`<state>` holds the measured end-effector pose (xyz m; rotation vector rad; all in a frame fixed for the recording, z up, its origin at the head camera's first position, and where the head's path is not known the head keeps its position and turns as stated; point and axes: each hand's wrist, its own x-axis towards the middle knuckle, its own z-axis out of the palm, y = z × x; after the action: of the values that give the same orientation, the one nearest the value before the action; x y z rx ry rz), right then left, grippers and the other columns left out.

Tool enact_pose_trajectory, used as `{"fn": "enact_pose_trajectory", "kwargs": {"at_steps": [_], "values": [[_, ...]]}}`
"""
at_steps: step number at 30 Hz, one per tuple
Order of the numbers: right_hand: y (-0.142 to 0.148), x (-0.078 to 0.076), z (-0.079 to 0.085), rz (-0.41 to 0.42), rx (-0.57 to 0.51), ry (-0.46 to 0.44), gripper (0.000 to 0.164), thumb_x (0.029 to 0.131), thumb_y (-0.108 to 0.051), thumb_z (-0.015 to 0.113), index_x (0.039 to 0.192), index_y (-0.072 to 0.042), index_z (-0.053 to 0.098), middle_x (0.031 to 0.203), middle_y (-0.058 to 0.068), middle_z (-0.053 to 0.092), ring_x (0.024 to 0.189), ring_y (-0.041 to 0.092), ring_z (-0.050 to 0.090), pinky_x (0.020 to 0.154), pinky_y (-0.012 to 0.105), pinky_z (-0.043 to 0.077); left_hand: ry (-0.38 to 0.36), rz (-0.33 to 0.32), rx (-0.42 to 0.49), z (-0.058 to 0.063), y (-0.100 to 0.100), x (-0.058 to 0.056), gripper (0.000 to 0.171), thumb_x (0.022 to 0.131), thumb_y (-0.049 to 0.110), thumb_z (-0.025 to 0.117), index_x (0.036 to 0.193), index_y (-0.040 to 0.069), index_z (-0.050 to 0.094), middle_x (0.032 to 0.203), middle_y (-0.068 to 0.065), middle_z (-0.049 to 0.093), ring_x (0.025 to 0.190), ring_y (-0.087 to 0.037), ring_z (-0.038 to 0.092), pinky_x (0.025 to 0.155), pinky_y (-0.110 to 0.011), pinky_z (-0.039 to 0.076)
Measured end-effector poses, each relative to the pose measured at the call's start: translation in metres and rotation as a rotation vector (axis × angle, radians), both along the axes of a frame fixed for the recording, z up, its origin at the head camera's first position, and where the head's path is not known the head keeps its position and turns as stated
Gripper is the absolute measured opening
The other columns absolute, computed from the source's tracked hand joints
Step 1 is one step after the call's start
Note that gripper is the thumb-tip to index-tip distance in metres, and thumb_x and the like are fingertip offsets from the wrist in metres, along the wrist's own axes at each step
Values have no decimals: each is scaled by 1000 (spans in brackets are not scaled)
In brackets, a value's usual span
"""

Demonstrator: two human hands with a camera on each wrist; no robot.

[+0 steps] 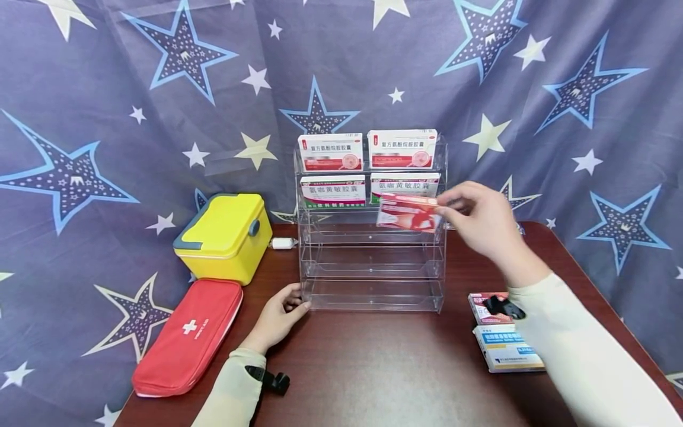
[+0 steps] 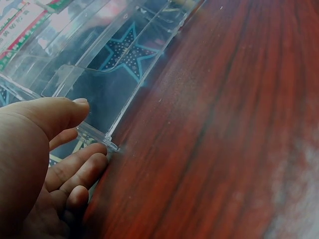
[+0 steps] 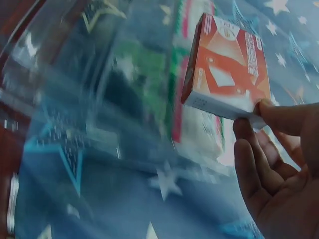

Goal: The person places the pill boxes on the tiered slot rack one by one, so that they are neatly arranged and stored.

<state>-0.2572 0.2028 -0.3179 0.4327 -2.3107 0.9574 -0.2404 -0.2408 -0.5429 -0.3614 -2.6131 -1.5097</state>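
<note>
A clear tiered display rack stands on the table. My right hand pinches one end of a red-and-white medicine box between thumb and fingers. The box is in front of the rack's right half, just below the second row; the right wrist view shows its orange-red face. At the rack's lower left corner, my left hand holds the edge, thumb on one side and curled fingers on the other. White-and-red boxes fill the top row; green-and-magenta boxes sit in the row beneath.
Right of the rack, a red box and a blue-and-white box lie partly behind my right sleeve. On the left are a yellow case, a red first-aid pouch and a small white bottle. A starry curtain hangs behind.
</note>
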Motion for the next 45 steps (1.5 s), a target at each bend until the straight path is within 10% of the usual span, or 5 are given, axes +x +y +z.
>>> {"fn": "enact_pose_trajectory", "kwargs": {"at_steps": [8,20,45], "values": [[-64,-30,-20,25,63,-14,10,89,-18,86,96,-19,80,96,-4,73,78,13,71,71,40,53,14,-4,-3,0,2,0,47,94,17,81,136,6,63,113,-7,69,100,-20,67,84,-31,51],[-121,-51,-41,90,36,-103,5,93,-21,83,97,-20,79,97,-6,69,75,9,65,69,36,52,-21,5,3,1,0,-1,45,94,17,80,135,8,63,113,-6,68,101,-20,66,86,-32,51],[-137,-55,-54,172,-53,-185,11,95,-15,79,104,-19,74,106,-4,67,88,10,71,67,33,58,-13,38,-8,4,7,3,45,94,4,77,137,1,62,112,-16,67,103,-34,66,87,-45,51]]}}
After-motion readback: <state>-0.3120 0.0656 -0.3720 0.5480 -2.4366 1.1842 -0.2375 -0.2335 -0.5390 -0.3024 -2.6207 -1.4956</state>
